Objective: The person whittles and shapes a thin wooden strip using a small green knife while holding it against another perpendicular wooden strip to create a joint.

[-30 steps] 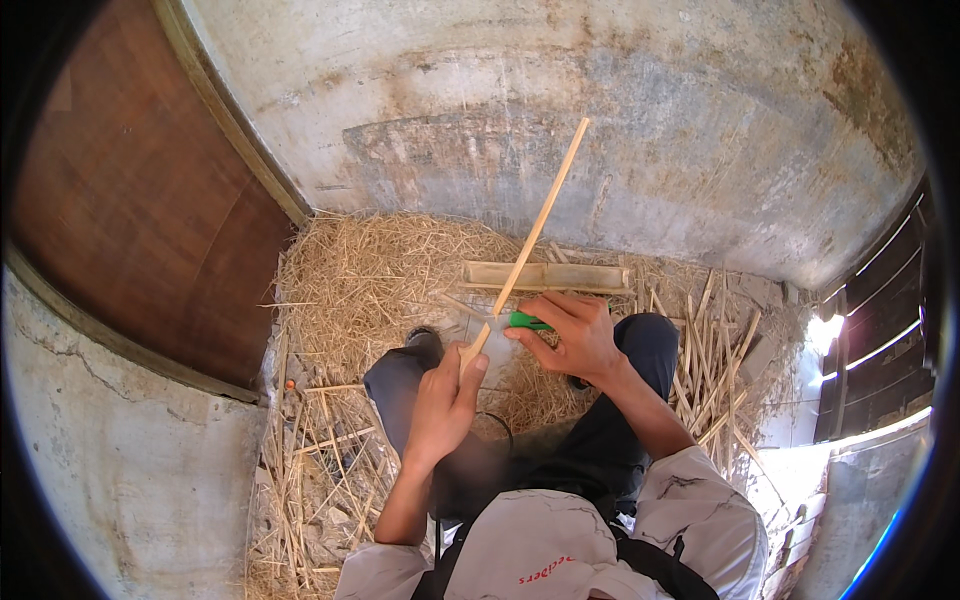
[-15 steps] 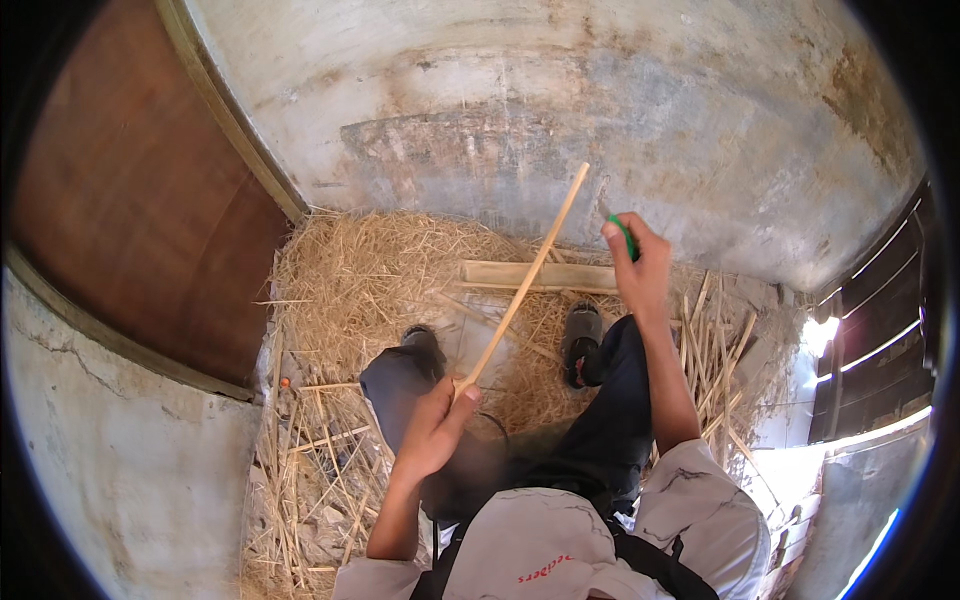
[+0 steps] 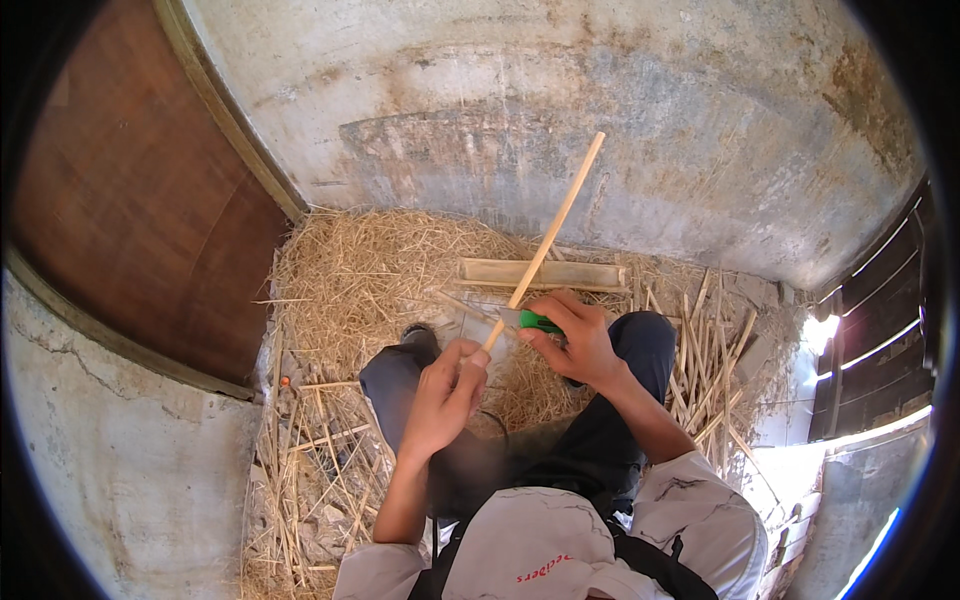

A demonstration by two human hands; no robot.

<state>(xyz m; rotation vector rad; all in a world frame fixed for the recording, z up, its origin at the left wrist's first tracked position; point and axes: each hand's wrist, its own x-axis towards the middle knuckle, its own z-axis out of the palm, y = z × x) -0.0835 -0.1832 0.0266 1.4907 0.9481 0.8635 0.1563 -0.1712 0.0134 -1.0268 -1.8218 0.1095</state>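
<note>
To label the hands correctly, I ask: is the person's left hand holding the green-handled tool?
No, the right hand grips the green-handled tool, while the left hand holds the lower part of the pale stick.

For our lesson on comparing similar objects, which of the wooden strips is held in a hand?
The long, pale strip slanting up and right from the left hand, which grips its lower part; the other strips lie loose, untouched.

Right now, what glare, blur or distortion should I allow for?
Head view: glare burns out the left edge of the dark slatted panel; head view: the fisheye bows the wooden frame at left and leaves black corners; head view: a hazy smudge softens part of the left trouser leg, while the stick and green-handled knife look fairly sharp.
</note>
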